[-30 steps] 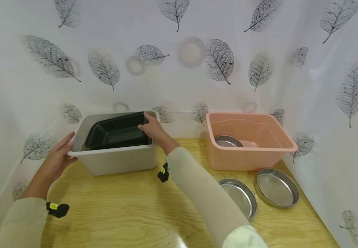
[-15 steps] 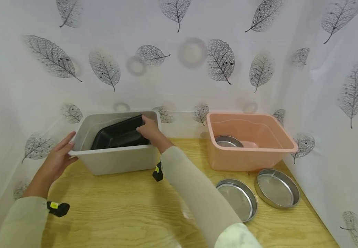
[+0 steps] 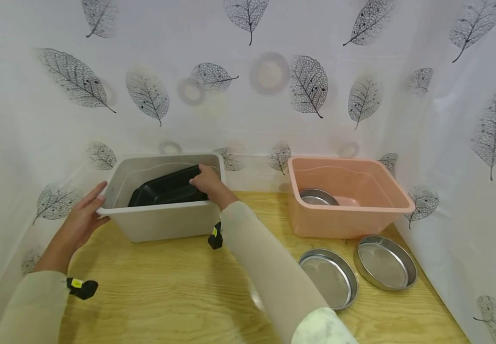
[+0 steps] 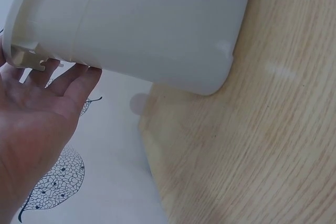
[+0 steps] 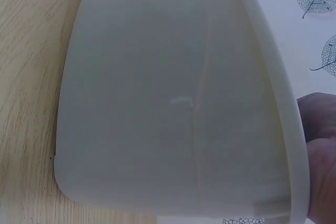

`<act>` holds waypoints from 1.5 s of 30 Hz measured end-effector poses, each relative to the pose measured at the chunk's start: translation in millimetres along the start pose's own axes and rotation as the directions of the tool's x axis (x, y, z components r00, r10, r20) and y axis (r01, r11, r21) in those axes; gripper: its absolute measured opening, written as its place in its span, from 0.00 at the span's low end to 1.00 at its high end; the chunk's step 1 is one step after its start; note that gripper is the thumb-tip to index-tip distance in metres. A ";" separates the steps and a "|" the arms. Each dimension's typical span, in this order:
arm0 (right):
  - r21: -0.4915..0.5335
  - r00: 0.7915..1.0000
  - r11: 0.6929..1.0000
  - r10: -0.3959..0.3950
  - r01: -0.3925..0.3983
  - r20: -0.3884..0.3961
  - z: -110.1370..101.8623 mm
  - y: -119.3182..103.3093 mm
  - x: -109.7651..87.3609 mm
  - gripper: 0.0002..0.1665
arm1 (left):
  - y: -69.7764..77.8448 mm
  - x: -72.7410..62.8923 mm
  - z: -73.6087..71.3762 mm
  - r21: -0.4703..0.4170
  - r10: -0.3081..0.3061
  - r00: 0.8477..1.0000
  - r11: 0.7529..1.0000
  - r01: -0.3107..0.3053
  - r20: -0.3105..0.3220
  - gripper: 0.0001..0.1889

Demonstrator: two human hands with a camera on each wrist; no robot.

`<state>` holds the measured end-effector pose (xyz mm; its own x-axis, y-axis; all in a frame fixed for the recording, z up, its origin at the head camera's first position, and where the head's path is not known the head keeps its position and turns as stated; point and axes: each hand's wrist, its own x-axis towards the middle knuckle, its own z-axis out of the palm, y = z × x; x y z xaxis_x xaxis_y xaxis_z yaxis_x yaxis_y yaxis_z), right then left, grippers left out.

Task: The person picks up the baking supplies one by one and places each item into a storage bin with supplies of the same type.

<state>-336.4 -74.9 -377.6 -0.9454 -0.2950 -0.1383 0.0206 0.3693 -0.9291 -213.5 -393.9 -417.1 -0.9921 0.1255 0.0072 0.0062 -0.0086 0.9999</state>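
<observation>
In the head view, a black rectangular tray (image 3: 166,188) with sloping sides lies tilted inside the light grey plastic bin (image 3: 166,225), its near side hidden by the bin's front wall. My right hand (image 3: 210,181) reaches over the bin's right end and pinches the tray's right edge. My left hand (image 3: 82,217) grips the bin's left rim; the left wrist view has its fingers (image 4: 84,85) bent under that rim, against the outer wall. The right wrist view is mostly filled by the bin's end wall (image 5: 147,103), with part of the right hand (image 5: 321,161) beyond the rim.
On the right of the wooden table (image 3: 166,291) stands a pink plastic bin (image 3: 338,222) with a round metal pan (image 3: 316,198) inside. Two more round pans, a left one (image 3: 331,282) and a right one (image 3: 385,263), lie before it. A leaf-patterned curtain (image 3: 248,119) encloses the back and sides.
The right hand has lowered the black tray deeper into the grey bin, and the tray has shifted slightly right. The left hand stays at the bin's rim.
</observation>
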 end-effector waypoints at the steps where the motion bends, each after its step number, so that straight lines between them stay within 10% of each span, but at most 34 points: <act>1: 0.003 1.000 1.000 -0.001 0.001 0.000 -0.3 0.0 0.2 0.41 | 0.0 0.2 0.2 -0.001 0.001 1.000 1.000 -0.001 0.001 0.33; 32: -0.033 0.983 0.984 -0.175 0.173 -0.054 -11.5 -6.0 -16.7 0.37 | -4.2 1.7 4.7 -0.032 0.000 1.000 0.999 0.000 0.000 0.32; 45: -0.027 0.961 0.963 -0.270 0.269 -0.052 -40.6 -6.2 -46.9 0.37 | -5.3 -0.4 3.0 0.049 0.010 0.995 0.999 -0.005 -0.095 0.32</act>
<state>-305.4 -27.6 -351.4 -0.9315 -0.3374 0.1360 -0.2434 0.3003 -0.9223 -212.7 -390.9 -422.3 -0.9994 0.0310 0.0164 0.0176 0.0392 0.9991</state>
